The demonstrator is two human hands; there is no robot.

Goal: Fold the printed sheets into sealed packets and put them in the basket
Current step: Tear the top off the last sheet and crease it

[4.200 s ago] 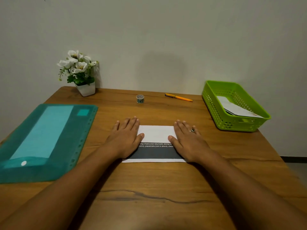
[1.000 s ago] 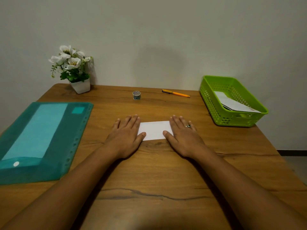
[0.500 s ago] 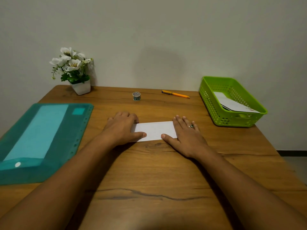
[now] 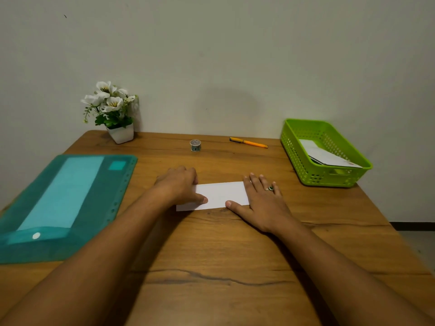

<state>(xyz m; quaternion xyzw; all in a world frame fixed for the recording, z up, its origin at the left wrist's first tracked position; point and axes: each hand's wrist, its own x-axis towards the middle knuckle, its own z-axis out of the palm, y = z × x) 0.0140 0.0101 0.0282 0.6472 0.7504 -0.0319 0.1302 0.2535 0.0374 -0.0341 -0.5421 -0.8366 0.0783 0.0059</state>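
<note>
Left hand (image 4: pixel 179 185) has curled, perhaps gripping folded sheet (image 4: pixel 221 194); right hand (image 4: pixel 263 203) lies flat.

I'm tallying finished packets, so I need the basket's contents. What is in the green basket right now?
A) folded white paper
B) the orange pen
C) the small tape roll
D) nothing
A: folded white paper lies inside the green basket, while the orange pen, the small tape roll and the folded sheet under the hands sit on the table outside it.
</note>
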